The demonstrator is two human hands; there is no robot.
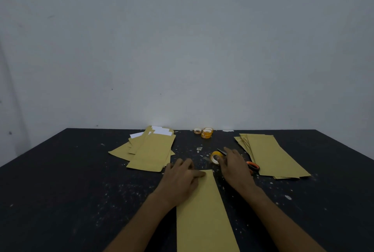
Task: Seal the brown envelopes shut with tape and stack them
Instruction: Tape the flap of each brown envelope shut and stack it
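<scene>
One envelope [202,211] lies lengthwise on the bench [81,171], pointing away from the person; the left hand [182,177] presses its far end flat, the right hand [234,165] curls round the tape roll [216,157] just right of that end.
</scene>
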